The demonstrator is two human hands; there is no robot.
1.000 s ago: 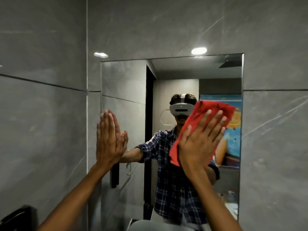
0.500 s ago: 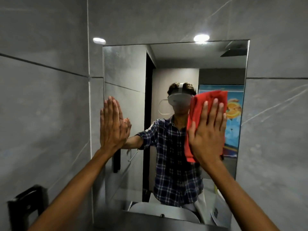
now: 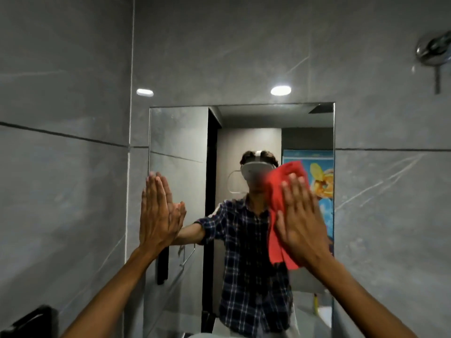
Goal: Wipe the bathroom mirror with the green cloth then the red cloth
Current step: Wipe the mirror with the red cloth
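Note:
A frameless rectangular mirror hangs on the grey tiled wall ahead. My right hand lies flat over the red cloth and presses it against the right half of the glass. The cloth sticks out above the fingers and hangs below the palm. My left hand rests flat on the mirror's left edge, fingers together and pointing up, with nothing in it. No green cloth is in view.
Grey marble-look tiles surround the mirror. A chrome shower fitting sits on the wall at the top right. A black fixture juts from the left wall at the bottom left. The mirror reflects a person in a checked shirt.
The red cloth under my right hand has slid to the right across the glass. The view has tilted up, so the mirror sits lower in frame. My left hand stays on the left edge.

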